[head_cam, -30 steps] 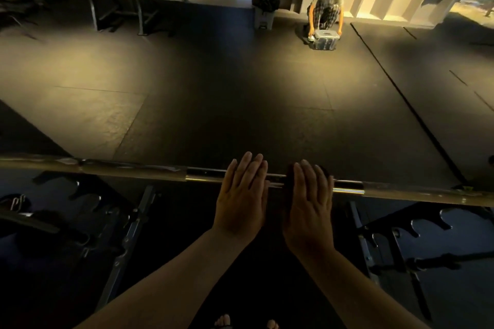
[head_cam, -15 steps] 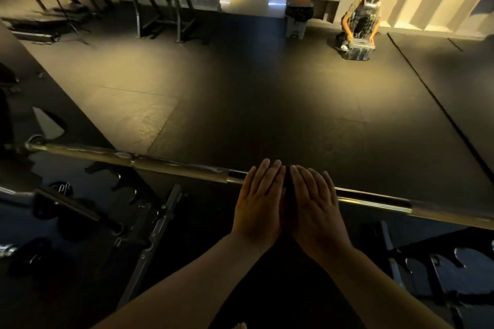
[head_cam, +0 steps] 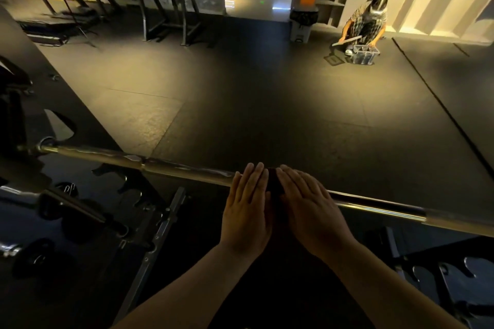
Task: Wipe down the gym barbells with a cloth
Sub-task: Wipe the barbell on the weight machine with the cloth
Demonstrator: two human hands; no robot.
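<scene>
Bar (head_cam: 187,169) runs straight across in front, dark cloth (head_cam: 274,181) draped over mid-shaft. Left hand (head_cam: 247,211) and right hand (head_cam: 310,211) press it flat, fingers straight. A second ago they were apart, now side by side and further left, so I reckon the wipe's creeping leftward.

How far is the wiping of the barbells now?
Done: nothing certain; dim light hides which stretches are clean. In hand: left hand and right hand press a dark cloth flat on the middle of the long steel barbell. Left, probably: its ends and the second steel bar at lower left.
</scene>
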